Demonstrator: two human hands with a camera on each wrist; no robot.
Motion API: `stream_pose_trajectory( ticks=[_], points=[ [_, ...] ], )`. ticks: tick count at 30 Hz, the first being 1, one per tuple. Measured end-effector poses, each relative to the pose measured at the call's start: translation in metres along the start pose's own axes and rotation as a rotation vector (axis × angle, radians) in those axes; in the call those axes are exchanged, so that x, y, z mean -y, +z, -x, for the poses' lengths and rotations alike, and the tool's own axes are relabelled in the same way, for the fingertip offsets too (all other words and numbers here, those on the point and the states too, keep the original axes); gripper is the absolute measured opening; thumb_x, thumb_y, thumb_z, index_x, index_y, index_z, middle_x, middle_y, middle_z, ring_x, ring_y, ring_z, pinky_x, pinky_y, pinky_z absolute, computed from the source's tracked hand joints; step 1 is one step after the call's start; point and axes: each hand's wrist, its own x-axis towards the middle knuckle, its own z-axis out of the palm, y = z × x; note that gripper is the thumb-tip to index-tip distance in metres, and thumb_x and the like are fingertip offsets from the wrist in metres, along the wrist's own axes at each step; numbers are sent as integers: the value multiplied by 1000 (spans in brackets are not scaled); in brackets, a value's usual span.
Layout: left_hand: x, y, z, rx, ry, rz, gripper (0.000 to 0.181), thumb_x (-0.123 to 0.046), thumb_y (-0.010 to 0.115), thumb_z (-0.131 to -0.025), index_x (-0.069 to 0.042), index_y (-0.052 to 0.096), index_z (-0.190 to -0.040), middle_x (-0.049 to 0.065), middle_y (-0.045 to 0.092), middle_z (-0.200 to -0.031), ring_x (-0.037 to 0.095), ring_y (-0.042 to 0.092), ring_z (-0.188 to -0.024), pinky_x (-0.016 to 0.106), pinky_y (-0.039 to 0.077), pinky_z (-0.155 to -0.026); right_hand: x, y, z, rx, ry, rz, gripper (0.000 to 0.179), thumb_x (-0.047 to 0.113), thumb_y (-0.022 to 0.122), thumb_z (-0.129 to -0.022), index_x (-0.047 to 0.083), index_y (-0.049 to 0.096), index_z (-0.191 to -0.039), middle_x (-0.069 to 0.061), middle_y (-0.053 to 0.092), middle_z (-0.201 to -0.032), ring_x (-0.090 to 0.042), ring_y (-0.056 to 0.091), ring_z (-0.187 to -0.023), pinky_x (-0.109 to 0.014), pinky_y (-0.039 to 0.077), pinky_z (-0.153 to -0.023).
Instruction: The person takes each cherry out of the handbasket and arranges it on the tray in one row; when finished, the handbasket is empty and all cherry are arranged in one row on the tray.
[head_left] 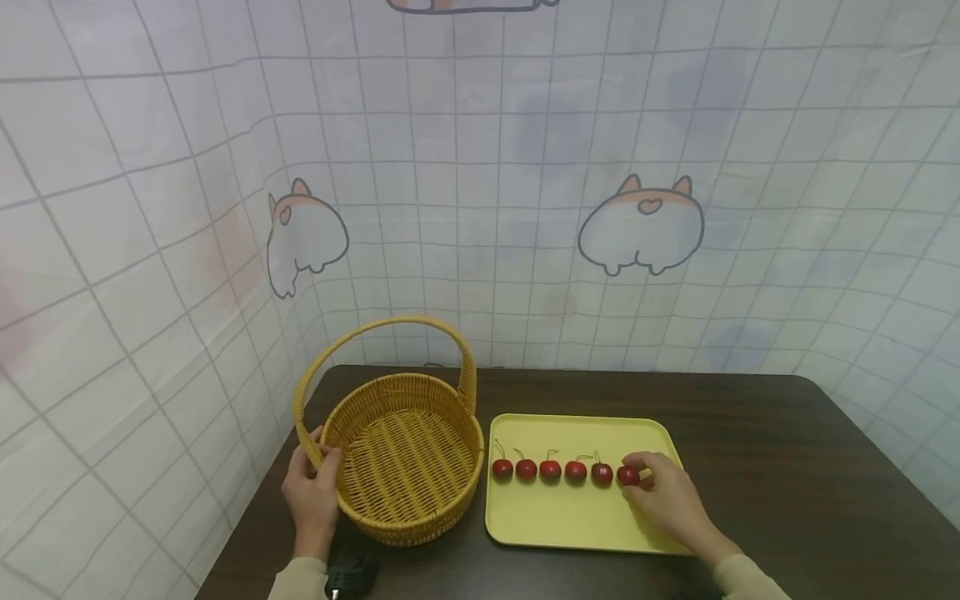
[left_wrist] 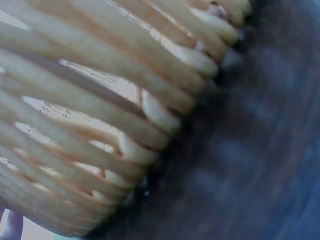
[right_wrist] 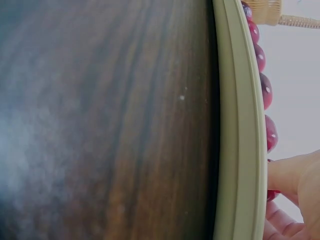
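A round yellow wicker basket (head_left: 405,529) with a tall arched handle stands on the left of the table. My left hand (head_left: 313,492) grips its left rim by the foot of the handle, thumb over the edge. Beside the basket lies a yellow tray (head_left: 570,525) with a row of several red cherries (head_left: 550,471), most with stems showing. At the row's right end my right hand (head_left: 667,500) pinches the last cherry (head_left: 628,476) between thumb and fingers. In the left wrist view the basket's woven wall (left_wrist: 100,115) fills much of the picture.
The dark wooden table (head_left: 787,467) extends to the right of the tray. A black device (head_left: 352,575) is by the left wrist. Behind the table hangs a white checked cloth (head_left: 510,225) with cartoon animal prints.
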Motion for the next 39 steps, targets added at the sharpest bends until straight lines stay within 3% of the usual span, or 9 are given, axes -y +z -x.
stream_pose_trajectory(
  ticks=[8, 18, 25, 28, 31, 34, 37, 39],
  points=[
    [31, 2, -10, -35, -3, -19, 35, -4, 66, -89, -7, 66, -124, -5, 56, -88, 0, 54, -68, 13, 44, -57, -1, 0, 0, 15, 8, 7, 41, 3, 80, -75, 6, 66, -113, -10, 66, -106, -18, 66, -81, -39, 51, -73],
    [34, 3, -11, -26, 18, -31, 35, -5, 65, -90, -7, 65, -125, -4, 56, -90, 3, 53, -68, 13, 43, -56, -3, -12, 3, 35, 11, -34, 47, 3, 79, -75, 4, 63, -119, -15, 64, -116, -20, 67, -84, -32, 51, -67],
    [35, -2, -15, -24, 21, -70, 38, -4, 64, -90, -3, 63, -127, -8, 56, -89, 0, 52, -71, 12, 42, -60, -1, -20, 3, 32, 1, -24, 43, 11, 77, -82, 4, 62, -121, -18, 62, -118, -26, 67, -88, -36, 54, -68],
    [30, -9, -19, -10, -28, -84, 38, -10, 63, -92, -4, 62, -130, -4, 57, -94, 0, 53, -78, 10, 42, -64, 6, -23, -4, 11, -36, -8, 40, 17, 73, -87, 4, 61, -123, -18, 62, -118, -30, 66, -90, -38, 54, -69],
    [25, -16, -23, 47, -110, -85, 34, -19, 61, -96, -3, 60, -126, 4, 59, -117, 4, 53, -98, 9, 40, -73, 15, -29, -14, -10, -85, 1, 37, 19, 69, -91, 4, 61, -123, -18, 61, -119, -33, 65, -93, -41, 54, -70],
    [18, -21, -24, 86, -184, -30, 35, -22, 62, -96, -1, 55, -123, 7, 52, -137, 15, 48, -119, 8, 37, -80, 25, -36, -24, -27, -124, 20, 35, 19, 68, -92, 4, 62, -123, -17, 61, -119, -35, 63, -96, -44, 54, -72],
    [3, -24, -25, 26, -180, 78, 43, -14, 63, -94, -2, 45, -132, 9, 42, -143, 23, 40, -131, 11, 37, -90, 36, -42, -34, -28, -150, 42, 33, 19, 67, -93, 4, 62, -122, -17, 61, -119, -37, 61, -99, -47, 52, -77],
    [-15, -23, -22, -88, -74, 127, 48, -6, 60, -92, 0, 41, -136, 9, 42, -141, 24, 39, -132, 18, 36, -98, 42, -46, -40, -23, -170, 65, 33, 19, 66, -93, 3, 62, -122, -18, 61, -119, -36, 61, -100, -49, 51, -79]
  ],
)
